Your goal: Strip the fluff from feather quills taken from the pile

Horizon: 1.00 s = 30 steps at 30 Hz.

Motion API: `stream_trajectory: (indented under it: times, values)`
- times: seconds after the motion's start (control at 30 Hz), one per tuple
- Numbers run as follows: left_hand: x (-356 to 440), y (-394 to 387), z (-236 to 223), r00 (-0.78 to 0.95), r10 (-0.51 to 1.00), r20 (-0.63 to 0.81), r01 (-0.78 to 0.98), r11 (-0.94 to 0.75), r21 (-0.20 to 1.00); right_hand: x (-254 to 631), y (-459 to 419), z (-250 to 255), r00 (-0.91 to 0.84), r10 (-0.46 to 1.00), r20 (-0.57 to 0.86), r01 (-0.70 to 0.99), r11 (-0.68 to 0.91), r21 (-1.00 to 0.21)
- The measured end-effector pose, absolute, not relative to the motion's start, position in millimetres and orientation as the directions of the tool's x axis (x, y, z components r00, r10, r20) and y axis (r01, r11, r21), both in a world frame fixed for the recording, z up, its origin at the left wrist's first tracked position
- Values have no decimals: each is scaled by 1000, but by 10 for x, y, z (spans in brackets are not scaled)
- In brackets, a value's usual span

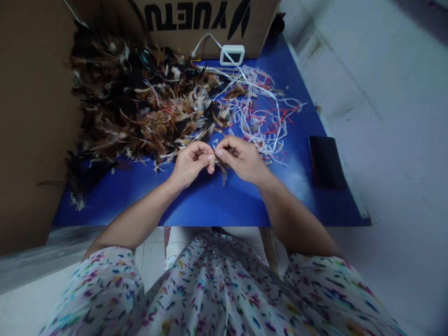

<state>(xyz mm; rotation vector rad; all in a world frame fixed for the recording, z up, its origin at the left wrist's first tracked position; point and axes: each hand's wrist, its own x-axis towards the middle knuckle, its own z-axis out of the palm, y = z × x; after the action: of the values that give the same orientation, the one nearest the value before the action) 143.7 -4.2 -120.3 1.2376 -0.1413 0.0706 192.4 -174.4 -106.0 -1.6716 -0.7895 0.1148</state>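
My left hand (191, 164) and my right hand (244, 160) meet above the front part of the blue table, thumbs and fingertips pinched. Between them is a small brown feather (223, 173), its tip hanging below the fingers. Its upper end is hidden by my fingertips, so I cannot make out any thread there. Just beyond my hands lies a large heap of brown, black and white feathers (140, 112). Right of the heap, loose white ribbons and red threads (261, 112) lie tangled.
A cardboard box (203, 32) stands at the back of the blue table (217, 210), with another cardboard panel (35, 116) along the left. A small white digital display (232, 55) sits before the box. A dark phone (327, 162) lies near the right edge, beside the wall.
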Motion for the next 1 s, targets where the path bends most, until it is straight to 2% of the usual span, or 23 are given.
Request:
stream_trajectory:
  times: [0.23, 0.4, 0.63, 0.73, 0.87, 1.0]
  values:
    - [1446, -52, -1212, 996, 15, 92, -91, 354, 931, 1927, -1744, -1057, 647, 518, 559, 692, -91, -717]
    - [1433, -61, -1197, 999, 32, 41, -50, 394, 918, 1922, -1732, -1103, 552, 498, 669, 824, -202, -529]
    - [1421, -59, -1178, 996, 59, -69, 37, 433, 901, 1928, -1715, -1148, 406, 519, 752, 904, -350, -247]
    - [1424, -57, -1186, 994, 56, -91, 56, 450, 891, 1925, -1716, -1139, 334, 537, 775, 921, -360, -147]
    - [1430, -56, -1197, 990, 70, -119, 72, 470, 880, 1921, -1714, -1130, 272, 551, 789, 936, -341, -84]
    - [1441, -50, -1206, 988, 80, -131, 79, 463, 883, 1923, -1711, -1145, 249, 561, 790, 945, -319, -71]
